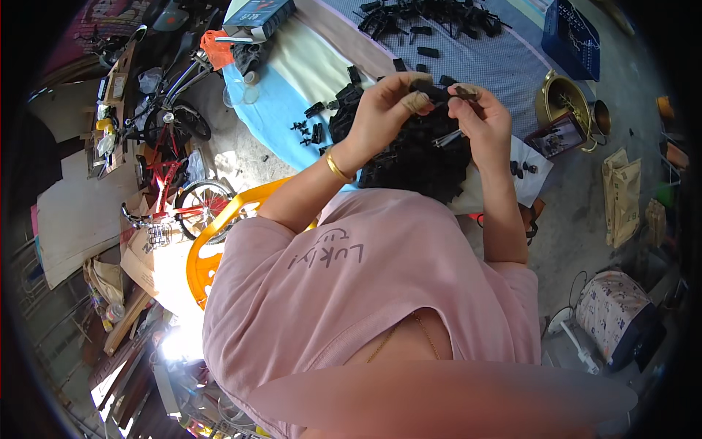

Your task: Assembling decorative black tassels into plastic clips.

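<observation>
Both hands are raised over the cloth-covered work surface and meet at a small black plastic-looking part [431, 91]. My left hand [391, 106], with a gold bangle at the wrist, pinches one end of it between thumb and fingers. My right hand [481, 121] is closed at its other end, fingertips pressed together around a small dark piece whose kind I cannot make out. Thin silvery rods [447, 137] show just below the right fingers. Beneath the hands lies a dark heap of black pieces [417, 164], partly covered by my arms.
Loose black parts [316, 132] lie left on blue cloth; a larger pile [439, 18] sits at the far side. On the right stand a blue basket [570, 44], a brass-coloured pot [548, 102] and a paper bag [621, 197]. A yellow chair [201, 267] and red bicycle [168, 172] are left.
</observation>
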Motion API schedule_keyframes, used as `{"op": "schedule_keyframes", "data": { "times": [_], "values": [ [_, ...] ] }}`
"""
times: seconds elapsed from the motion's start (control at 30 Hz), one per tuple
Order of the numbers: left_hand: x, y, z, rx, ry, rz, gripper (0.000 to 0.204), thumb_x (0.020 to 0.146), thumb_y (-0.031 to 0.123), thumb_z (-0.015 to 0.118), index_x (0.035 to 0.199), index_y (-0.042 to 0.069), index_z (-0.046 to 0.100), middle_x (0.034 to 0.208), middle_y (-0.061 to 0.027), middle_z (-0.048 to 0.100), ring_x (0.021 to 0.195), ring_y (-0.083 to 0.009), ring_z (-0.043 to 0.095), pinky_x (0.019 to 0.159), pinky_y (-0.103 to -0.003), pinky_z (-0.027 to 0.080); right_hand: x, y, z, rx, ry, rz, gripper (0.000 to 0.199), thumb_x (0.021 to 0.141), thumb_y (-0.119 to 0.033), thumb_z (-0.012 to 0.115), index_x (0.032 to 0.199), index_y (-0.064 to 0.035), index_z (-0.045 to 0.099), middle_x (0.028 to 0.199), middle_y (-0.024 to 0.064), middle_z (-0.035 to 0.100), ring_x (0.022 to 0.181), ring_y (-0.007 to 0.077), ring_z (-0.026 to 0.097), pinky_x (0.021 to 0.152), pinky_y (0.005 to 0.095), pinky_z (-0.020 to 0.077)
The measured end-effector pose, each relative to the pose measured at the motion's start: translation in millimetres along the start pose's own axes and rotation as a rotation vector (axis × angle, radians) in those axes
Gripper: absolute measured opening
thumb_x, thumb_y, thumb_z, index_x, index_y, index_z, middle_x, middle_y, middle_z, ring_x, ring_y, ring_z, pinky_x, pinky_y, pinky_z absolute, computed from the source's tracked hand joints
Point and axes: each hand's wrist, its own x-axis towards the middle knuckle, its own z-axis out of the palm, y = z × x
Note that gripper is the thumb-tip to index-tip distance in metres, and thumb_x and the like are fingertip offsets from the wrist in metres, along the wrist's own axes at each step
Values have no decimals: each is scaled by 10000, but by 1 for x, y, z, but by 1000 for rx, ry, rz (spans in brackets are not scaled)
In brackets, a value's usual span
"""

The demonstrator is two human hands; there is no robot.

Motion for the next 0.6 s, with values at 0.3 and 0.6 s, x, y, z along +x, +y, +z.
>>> {"op": "schedule_keyframes", "data": {
  "times": [0.3,0.6],
  "values": [
    [-10,15,3,-67,-57,-164,445,867,64,502,1281,-21,362,1041,-73,566,924,-109,546,817,-255,464,-10,-5,2,-203,-224,59,139,772,-134,674,799,-29,587,631,-21,544,515,11,432,463,143,315],
    [-26,12,-5,497,-186,52,643,753,35,632,1324,65,337,1039,-101,563,791,-120,520,767,-273,460,-12,21,1,89,-282,397,140,791,-125,643,829,-56,527,666,-30,488,440,8,355,381,144,249]
  ]
}}
